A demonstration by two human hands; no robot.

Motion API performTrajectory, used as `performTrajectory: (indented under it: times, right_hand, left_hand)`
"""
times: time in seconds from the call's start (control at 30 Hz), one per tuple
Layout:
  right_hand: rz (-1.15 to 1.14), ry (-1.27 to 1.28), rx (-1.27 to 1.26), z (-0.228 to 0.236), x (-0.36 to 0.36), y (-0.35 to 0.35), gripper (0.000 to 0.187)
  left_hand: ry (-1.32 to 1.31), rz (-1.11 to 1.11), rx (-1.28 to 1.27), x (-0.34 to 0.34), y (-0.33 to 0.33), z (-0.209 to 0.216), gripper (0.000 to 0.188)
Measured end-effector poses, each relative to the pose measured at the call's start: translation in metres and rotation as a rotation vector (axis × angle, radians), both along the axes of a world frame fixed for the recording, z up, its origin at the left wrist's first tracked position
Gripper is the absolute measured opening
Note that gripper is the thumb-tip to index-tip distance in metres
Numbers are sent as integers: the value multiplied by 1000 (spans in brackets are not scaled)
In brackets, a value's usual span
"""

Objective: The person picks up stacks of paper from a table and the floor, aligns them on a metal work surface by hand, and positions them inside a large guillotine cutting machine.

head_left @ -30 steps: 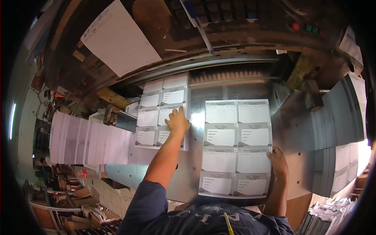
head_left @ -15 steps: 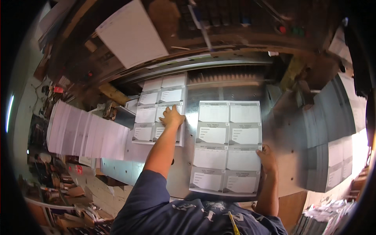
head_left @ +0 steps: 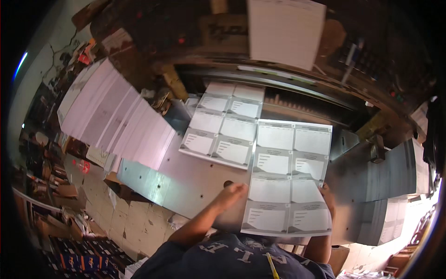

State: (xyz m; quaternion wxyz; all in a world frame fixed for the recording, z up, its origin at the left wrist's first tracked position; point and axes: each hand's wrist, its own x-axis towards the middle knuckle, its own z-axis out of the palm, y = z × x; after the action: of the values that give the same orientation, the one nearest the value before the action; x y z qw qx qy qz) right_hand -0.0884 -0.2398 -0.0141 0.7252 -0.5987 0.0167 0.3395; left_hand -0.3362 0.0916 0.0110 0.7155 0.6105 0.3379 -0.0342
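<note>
A stack of printed sheets (head_left: 272, 188), with grey and white form panels in two columns, lies in front of me, its right side bent up slightly. My right hand (head_left: 327, 197) grips its right edge; part of the fingers is hidden by the paper. My left hand (head_left: 231, 196) is beside the stack's left edge, blurred, its fingertips close to the paper; whether they touch I cannot tell. Farther left, a second stack of the same printed sheets (head_left: 218, 123) rests on the metal table (head_left: 186, 186), its far end under the machine's front beam.
A tall fanned pile of white paper (head_left: 116, 114) stands at the left. More stacked sheets (head_left: 395, 174) are at the right. A dark machine housing with a metal beam (head_left: 288, 76) spans the back, and a white sheet (head_left: 286, 35) lies on top of it.
My left hand has left the second stack and come back to the near stack's left edge. My right hand stays on the right edge, which now bends upward. The view has turned.
</note>
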Motion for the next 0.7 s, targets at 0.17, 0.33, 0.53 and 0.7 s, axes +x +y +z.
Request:
performTrajectory:
  times: [0.17, 0.33, 0.53, 0.7]
  right_hand:
    - [50, -69, -189, 46, -2, 29, 28]
    - [-26, -184, -283, 66, -5, 41, 26]
    - [-98, -493, -564, 34, -12, 137, 31]
    - [-114, -538, -538, 7, 3, 243, 35]
  left_hand:
    - [-147, -41, -325, -5, -22, -19, 34]
    - [-199, -8, 13, 3, 1, -14, 29]
    - [-214, 105, 487, -12, 101, -18, 31]
    - [49, 171, 826, -11, 190, 1, 51]
